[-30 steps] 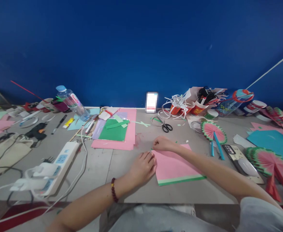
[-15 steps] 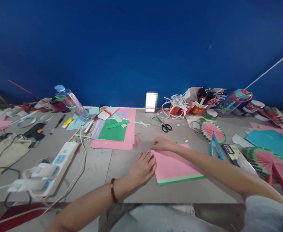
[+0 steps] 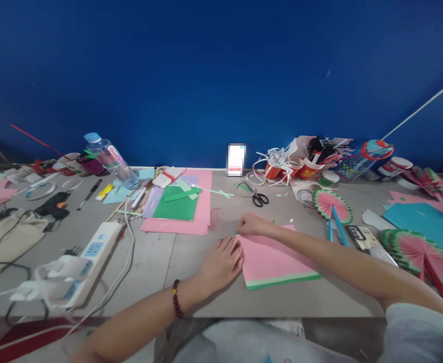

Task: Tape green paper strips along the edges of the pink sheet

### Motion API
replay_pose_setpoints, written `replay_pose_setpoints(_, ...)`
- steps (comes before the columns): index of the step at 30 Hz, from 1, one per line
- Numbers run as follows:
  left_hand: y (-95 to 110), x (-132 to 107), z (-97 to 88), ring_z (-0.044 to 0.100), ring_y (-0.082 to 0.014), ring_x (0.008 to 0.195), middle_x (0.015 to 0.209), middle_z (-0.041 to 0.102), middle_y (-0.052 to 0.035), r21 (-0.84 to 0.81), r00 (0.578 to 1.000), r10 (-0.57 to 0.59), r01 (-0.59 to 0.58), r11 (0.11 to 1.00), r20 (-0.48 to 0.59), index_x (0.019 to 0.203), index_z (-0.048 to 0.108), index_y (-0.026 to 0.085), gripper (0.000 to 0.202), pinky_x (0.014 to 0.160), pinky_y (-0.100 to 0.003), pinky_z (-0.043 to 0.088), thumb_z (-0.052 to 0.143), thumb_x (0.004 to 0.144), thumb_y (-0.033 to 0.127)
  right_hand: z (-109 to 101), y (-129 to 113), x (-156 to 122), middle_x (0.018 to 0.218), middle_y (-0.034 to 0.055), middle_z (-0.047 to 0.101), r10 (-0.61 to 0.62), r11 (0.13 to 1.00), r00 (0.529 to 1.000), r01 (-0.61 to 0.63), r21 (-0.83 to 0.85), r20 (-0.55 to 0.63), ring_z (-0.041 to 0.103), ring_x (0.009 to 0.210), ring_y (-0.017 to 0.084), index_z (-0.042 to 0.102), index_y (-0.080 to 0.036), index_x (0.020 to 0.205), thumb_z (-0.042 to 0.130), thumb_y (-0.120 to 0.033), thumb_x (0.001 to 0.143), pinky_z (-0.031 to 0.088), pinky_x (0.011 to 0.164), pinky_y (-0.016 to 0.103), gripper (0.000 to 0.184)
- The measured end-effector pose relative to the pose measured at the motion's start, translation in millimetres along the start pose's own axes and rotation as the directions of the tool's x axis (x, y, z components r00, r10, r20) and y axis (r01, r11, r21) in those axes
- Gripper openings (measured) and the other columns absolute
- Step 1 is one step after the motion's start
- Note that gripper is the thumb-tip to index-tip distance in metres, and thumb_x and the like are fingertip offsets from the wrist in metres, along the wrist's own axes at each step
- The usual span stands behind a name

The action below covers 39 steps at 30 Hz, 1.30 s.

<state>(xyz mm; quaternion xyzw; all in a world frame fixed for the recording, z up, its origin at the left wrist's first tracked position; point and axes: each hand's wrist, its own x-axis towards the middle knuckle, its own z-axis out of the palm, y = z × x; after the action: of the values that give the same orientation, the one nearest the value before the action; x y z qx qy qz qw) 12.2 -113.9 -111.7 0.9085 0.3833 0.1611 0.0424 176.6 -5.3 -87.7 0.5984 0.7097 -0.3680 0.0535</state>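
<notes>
The right forearm [image 3: 331,256] has swung slightly outward and now hides part of the phone [image 3: 357,234] right of the pink sheet [image 3: 278,259], which lies green-banded edge nearest on the grey tabletop [image 3: 195,305]. The left hand [image 3: 223,262] rests at the sheet's left edge and the right hand [image 3: 252,223] curls at its far-left corner, undersides hidden, so I cannot tell whether either grip holds paper. Beyond the sheet are one pair of scissors [image 3: 260,200], then a blue wall [image 3: 221,75].
</notes>
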Motion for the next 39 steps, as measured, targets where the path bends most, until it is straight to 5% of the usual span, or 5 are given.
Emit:
replay_pose_setpoints(22, -3, -1, 5.9, 0.048, -0.0287, 0.113, 0.124, 0.052, -0.0151, -0.039, 0.998, -0.048, 0.047, 0.998, -0.049, 0.11, 0.056, 0.016, 0.027, 0.089, -0.042, 0.044, 0.05, 0.085, 0.021, 1, -4, -2, 0.055, -0.0005, 0.054, 0.022, 1.0, 1.0, -0.022, -0.014, -0.011, 0.048, 0.054, 0.012, 0.065, -0.016, 0.06, 0.062, -0.027, 0.063, 0.036, 0.05, 0.021, 0.012)
replay_pose_setpoints(33, 1, 2, 2.3, 0.046, -0.0306, 0.117, 0.125, 0.051, -0.0183, 0.012, 0.998, -0.019, 0.019, 1.0, 0.065, 0.118, 0.05, 0.013, 0.036, 0.094, -0.044, 0.04, 0.046, 0.084, 0.024, -8, -6, -10, 0.055, -0.0016, 0.055, -0.032, 0.999, 0.998, 0.031, 0.022, 0.051, 0.048, 0.056, 0.01, 0.066, -0.015, 0.06, 0.06, -0.024, 0.065, 0.035, 0.049, 0.019, 0.012)
replay_pose_setpoints(39, 2, 1, 5.9, 0.043, -0.0317, 0.119, 0.128, 0.048, -0.0192, 0.043, 0.997, -0.014, 0.011, 0.999, 0.081, 0.116, 0.05, 0.012, 0.035, 0.094, -0.045, 0.04, 0.046, 0.083, 0.025, -16, 1, -15, 0.048, -0.0037, 0.053, -0.118, 0.978, 0.984, 0.092, 0.185, 0.133, 0.046, 0.05, 0.009, 0.067, -0.016, 0.062, 0.056, -0.022, 0.064, 0.035, 0.046, 0.019, 0.012)
